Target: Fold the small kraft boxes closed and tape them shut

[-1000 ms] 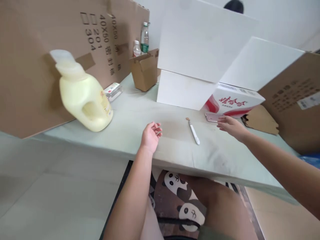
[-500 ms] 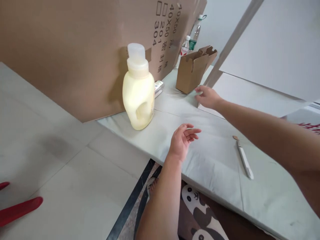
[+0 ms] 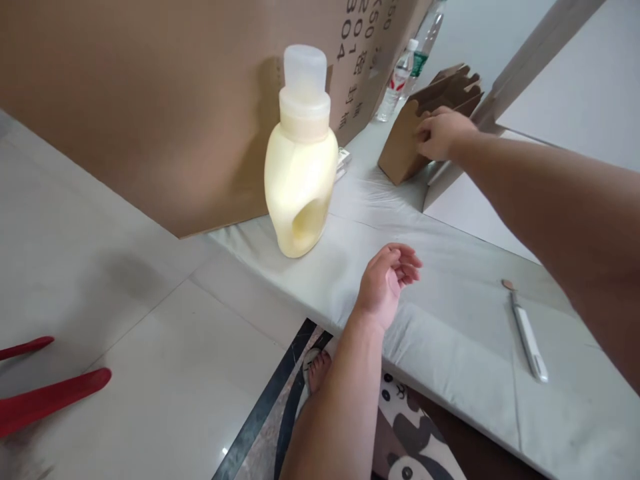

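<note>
My right hand is at the side of a small open-topped cardboard box, its fingers curled against the cardboard; the box leans to one side. Over the pale cloth-covered surface, my left hand hangs with loosely bent fingers and nothing in it. A pale yellow jug with a whitish cap stands upright to the left of my left hand. To the right lies a white-handled tool with a tan tip.
A large printed cardboard carton rises behind the jug. Two plastic bottles stand beyond the small box. White panels are at the right. Red legs or bars show over the tiled floor at lower left.
My right hand has moved up to the small box, which now tilts. The fingers of my left hand are a little more bent. The whole view has shifted.
</note>
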`<state>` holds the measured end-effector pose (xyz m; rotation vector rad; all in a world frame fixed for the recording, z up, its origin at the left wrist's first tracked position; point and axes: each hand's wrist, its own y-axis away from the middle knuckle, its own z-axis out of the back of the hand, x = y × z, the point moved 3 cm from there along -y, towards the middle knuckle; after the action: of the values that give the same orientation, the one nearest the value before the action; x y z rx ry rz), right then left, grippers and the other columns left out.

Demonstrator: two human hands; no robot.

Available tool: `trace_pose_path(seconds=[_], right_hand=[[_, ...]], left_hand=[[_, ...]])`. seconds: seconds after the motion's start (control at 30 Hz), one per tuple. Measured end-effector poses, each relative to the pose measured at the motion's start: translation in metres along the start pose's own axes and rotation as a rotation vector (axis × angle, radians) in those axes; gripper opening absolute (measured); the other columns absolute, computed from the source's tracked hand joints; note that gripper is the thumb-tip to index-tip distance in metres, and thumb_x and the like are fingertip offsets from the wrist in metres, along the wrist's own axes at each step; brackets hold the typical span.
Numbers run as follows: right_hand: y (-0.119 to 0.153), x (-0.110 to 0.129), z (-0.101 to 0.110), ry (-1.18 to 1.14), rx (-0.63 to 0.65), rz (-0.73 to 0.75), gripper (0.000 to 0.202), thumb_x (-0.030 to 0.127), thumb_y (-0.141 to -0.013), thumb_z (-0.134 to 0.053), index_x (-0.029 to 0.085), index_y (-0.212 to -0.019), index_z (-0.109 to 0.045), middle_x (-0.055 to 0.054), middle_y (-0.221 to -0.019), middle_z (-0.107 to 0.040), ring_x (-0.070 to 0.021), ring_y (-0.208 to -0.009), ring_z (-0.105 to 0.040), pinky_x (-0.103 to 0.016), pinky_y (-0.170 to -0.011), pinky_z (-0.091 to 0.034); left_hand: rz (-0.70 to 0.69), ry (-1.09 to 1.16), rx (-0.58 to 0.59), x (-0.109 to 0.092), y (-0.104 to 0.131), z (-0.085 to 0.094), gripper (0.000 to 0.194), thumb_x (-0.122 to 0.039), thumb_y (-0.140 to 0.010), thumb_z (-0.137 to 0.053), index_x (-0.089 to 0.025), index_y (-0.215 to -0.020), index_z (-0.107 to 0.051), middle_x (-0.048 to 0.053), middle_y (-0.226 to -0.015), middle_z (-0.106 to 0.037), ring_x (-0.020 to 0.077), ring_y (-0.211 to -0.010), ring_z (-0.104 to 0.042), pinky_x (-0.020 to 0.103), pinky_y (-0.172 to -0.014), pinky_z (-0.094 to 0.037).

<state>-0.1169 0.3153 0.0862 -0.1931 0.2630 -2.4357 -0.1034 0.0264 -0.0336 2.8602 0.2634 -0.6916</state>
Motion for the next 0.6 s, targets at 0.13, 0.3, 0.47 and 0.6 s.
trace_pose_path(seconds=[0.13,0.3,0.47,0.6], right_hand=[[0.059,0.007,0.014,0.021,-0.064,0.065,0.027,0.018,-0.085,-0.059,0.012,-0.107,-0.074,-0.009,-0.121,-0.067,-0.0265,-0.117,-0.062,-0.041,-0.103,-0.047],[0.207,0.011,0.053,-0.056,-0.271,0.286,0.014,0.022,-0.082,-0.058,0.021,-0.072,-0.067,-0.004,-0.082,-0.07,-0.019,-0.069,-0.066,-0.036,-0.069,-0.054],[0.372,-0.017,0.094,-0.181,-0.438,0.223,0.022,0.027,-0.089,-0.054,0.029,-0.067,-0.054,-0.004,-0.087,-0.071,-0.0304,-0.083,-0.069,-0.052,-0.075,-0.053],[0.451,-0.056,0.076,-0.33,-0.504,-0.002,0.015,0.037,-0.089,-0.055,0.034,-0.075,-0.058,-0.004,-0.108,-0.073,-0.0374,-0.105,-0.066,-0.064,-0.085,-0.05]], left_hand=[[-0.057,-0.028,-0.082,0.001,0.004,-0.003,0.014,-0.032,-0.077,-0.057,-0.018,-0.078,-0.059,0.0,-0.069,-0.058,0.0106,-0.06,-0.051,0.025,-0.062,-0.036],[-0.604,-0.376,-0.61,-0.022,0.027,0.016,0.014,-0.023,-0.081,-0.053,-0.02,-0.068,-0.051,-0.002,-0.067,-0.05,0.0119,-0.068,-0.052,0.026,-0.07,-0.04],[-0.799,-0.611,-0.444,-0.031,0.044,0.013,0.02,-0.039,-0.09,-0.055,-0.022,-0.094,-0.066,0.004,-0.104,-0.068,0.0198,-0.109,-0.061,0.035,-0.098,-0.045],[-0.643,-0.739,0.155,-0.007,0.046,-0.019,0.041,-0.055,-0.093,-0.051,-0.022,-0.107,-0.071,0.009,-0.122,-0.07,0.0247,-0.121,-0.062,0.04,-0.106,-0.045]])
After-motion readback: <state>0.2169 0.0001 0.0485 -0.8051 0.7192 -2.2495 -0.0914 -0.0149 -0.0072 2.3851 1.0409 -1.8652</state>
